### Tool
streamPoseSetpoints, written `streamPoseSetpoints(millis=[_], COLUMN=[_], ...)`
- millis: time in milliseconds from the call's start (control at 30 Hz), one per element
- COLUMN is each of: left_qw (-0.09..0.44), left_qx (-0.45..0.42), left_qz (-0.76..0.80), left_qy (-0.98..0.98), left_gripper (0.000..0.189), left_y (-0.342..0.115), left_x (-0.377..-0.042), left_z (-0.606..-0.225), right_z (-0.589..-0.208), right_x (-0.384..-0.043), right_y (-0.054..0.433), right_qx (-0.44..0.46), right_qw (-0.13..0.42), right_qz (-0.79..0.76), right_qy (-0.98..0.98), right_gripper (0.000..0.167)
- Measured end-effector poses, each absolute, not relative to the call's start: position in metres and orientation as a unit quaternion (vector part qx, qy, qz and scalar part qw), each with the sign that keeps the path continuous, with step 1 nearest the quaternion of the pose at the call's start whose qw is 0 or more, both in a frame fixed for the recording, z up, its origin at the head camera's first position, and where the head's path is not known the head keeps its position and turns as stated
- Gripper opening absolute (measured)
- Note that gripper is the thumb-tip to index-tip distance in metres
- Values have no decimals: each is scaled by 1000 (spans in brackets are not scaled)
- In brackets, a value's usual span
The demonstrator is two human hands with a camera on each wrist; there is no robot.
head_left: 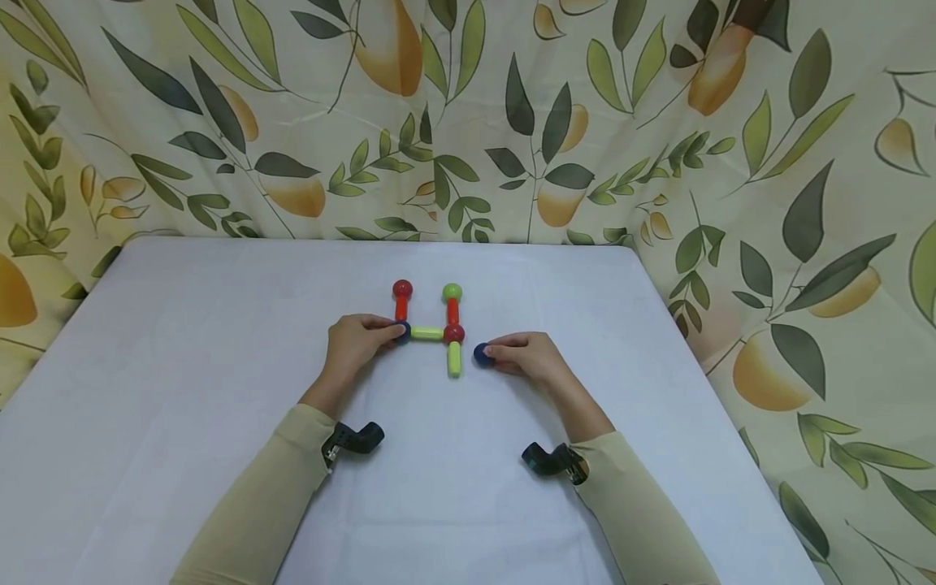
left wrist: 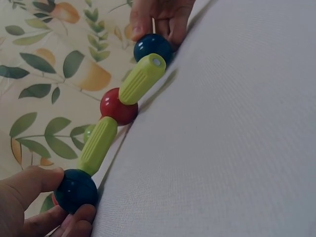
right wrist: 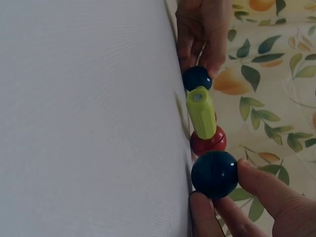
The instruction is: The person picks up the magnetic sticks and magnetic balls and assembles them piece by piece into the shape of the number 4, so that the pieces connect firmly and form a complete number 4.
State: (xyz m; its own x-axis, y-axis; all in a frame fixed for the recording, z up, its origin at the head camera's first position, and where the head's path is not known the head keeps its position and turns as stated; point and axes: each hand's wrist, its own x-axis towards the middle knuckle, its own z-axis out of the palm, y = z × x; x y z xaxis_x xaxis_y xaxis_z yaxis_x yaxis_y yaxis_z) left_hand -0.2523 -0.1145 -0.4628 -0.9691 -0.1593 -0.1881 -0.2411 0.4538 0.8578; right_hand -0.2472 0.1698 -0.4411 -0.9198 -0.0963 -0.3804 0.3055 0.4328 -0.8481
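My left hand (head_left: 358, 345) pinches a blue ball (left wrist: 75, 190) at the left corner of a small magnetic stick-and-ball figure. From that ball a red stick (head_left: 400, 309) runs back to a red ball (head_left: 402, 288), and a light green stick (head_left: 427, 333) runs right to another red ball (head_left: 454, 334). Behind this second red ball stands a red stick (head_left: 452, 311) topped by a green ball (head_left: 452, 291). A light green stick (head_left: 455, 360) points toward me from it, its bare end showing. My right hand (head_left: 530, 357) holds a separate blue ball (right wrist: 214, 174) between thumb and fingers, just right of that stick.
A white cloth covers the table (head_left: 219, 406). Behind it and along the right side hangs a leaf-and-fruit patterned curtain (head_left: 468, 122). Black wrist cameras (head_left: 354, 439) are strapped over both sleeves.
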Motion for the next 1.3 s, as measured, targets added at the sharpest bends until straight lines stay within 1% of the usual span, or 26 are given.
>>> streamPoseSetpoints(millis=[167,500,800,1300], left_qw=[43,43,58,51], left_qx=[-118,-113,-125,-123], left_qz=[515,523,528,526], left_qy=[848,844,838,840], left_gripper=[34,33,37,37], left_y=[-113,-116,-115,-115], left_x=[-254,-257,-258,-259], left_z=[-462,-461,-461,-462], right_z=[-440,-438,-442,-441], right_x=[-242,-231,-224,-214], right_y=[169,165,165,156], right_qx=[65,38,34,19], right_qw=[189,192,193,210], right_qz=[-535,-542,-536,-525], right_qy=[821,817,821,824], right_gripper=[34,33,34,31])
